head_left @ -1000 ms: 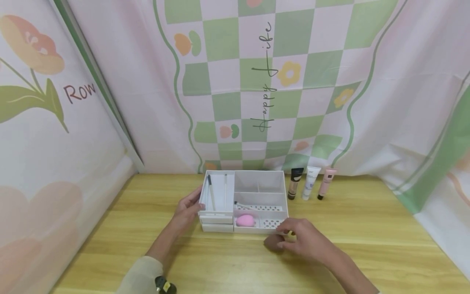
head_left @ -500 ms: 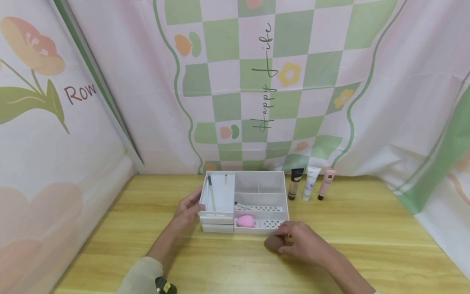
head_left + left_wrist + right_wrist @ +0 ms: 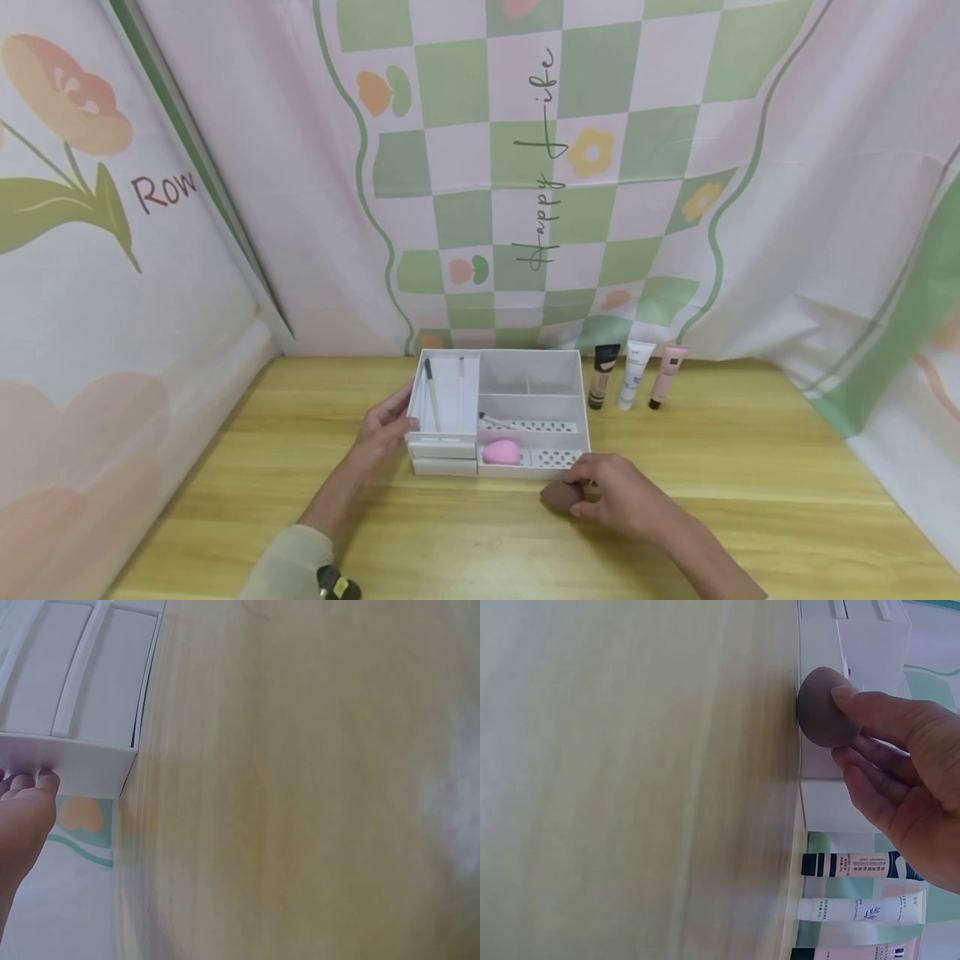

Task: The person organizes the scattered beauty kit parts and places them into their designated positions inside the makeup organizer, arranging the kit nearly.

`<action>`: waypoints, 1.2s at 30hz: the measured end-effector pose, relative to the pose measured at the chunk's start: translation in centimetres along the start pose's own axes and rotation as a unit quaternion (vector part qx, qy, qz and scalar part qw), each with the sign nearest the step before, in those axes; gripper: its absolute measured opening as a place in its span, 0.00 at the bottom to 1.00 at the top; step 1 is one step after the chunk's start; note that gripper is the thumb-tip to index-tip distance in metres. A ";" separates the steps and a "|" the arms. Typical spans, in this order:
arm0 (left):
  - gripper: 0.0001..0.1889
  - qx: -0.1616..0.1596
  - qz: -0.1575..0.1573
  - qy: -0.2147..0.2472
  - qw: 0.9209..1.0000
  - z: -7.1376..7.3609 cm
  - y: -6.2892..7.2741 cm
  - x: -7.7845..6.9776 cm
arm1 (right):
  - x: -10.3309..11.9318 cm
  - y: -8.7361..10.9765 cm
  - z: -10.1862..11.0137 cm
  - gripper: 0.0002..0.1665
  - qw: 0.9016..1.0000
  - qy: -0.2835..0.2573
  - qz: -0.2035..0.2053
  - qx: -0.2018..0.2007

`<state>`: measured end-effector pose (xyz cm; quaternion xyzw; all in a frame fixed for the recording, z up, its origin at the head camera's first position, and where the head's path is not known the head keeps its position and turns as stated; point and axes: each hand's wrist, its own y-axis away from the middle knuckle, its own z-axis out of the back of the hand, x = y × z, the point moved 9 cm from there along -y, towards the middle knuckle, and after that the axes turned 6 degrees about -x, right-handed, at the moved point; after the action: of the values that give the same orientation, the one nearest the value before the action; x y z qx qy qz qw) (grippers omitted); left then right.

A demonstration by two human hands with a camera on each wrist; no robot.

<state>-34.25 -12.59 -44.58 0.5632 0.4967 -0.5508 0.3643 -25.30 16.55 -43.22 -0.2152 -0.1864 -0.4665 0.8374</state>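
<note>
Pinches the brown sponge (image 3: 819,712) between the thumb and fingertips of the right hand (image 3: 622,496). Compared with one second ago, brings the index finger lower, narrowing its gap to the sponge. Leaves the sponge practically in place, at table level, just in front of the white organizer (image 3: 536,471), near the right front corner. Keeps the left hand (image 3: 381,433) against the organizer's left side wall, fingers loosely extended, position unchanged. Likewise retains the pink sponge (image 3: 501,452) in the front compartment, a thin brush (image 3: 497,421) in the middle compartment and two brushes (image 3: 432,398) in the left section. Leaves unmoved, upright on the table (image 3: 450,542) to the right, the dark tube (image 3: 602,379), white tube (image 3: 635,375) and pink tube (image 3: 667,377).
</note>
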 end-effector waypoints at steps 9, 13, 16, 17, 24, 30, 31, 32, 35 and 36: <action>0.38 -0.008 0.003 -0.006 1.000 0.1 0.0 0.0 | -0.2 -0.2 0.7 0.14 0.999 -0.027 -0.007 -0.029; 0.39 -0.010 0.008 -0.005 1.000 0.1 0.0 0.1 | -0.2 -0.6 1.2 0.14 0.999 -0.033 -0.014 -0.037; 0.39 -0.009 0.009 -0.003 1.000 0.1 0.0 0.1 | -0.2 -1.0 1.5 0.14 0.998 -0.039 -0.010 -0.038; 0.39 -0.010 0.010 -0.002 1.000 0.1 0.0 0.1 | -0.3 -1.0 1.5 0.14 0.998 -0.041 -0.010 -0.038; 0.39 -0.011 0.007 0.002 1.000 0.1 0.0 0.0 | -0.6 -1.4 2.0 0.12 0.998 -0.045 0.006 -0.051; 0.39 -0.009 -0.002 0.003 1.000 0.2 0.0 0.1 | -0.9 -1.9 2.5 0.11 0.997 -0.044 -0.006 -0.059; 0.39 -0.009 -0.003 0.004 1.000 0.2 0.0 0.1 | -0.9 -2.0 2.6 0.11 0.997 -0.044 -0.005 -0.060; 0.39 -0.008 -0.005 0.002 1.000 0.2 0.0 0.1 | -0.9 -2.1 2.7 0.11 0.997 -0.043 -0.004 -0.061; 0.39 -0.006 -0.007 0.005 1.000 0.2 0.0 0.1 | -0.9 -2.6 2.9 0.12 0.997 -0.041 -0.004 -0.064; 0.39 -0.006 -0.007 0.006 1.000 0.2 0.0 0.1 | -0.8 -2.7 3.0 0.12 0.997 -0.039 -0.001 -0.064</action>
<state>-34.35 -12.72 -44.69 0.5609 0.5060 -0.5472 0.3605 -28.38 17.43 -40.67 -0.2858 -0.1888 -0.4692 0.8140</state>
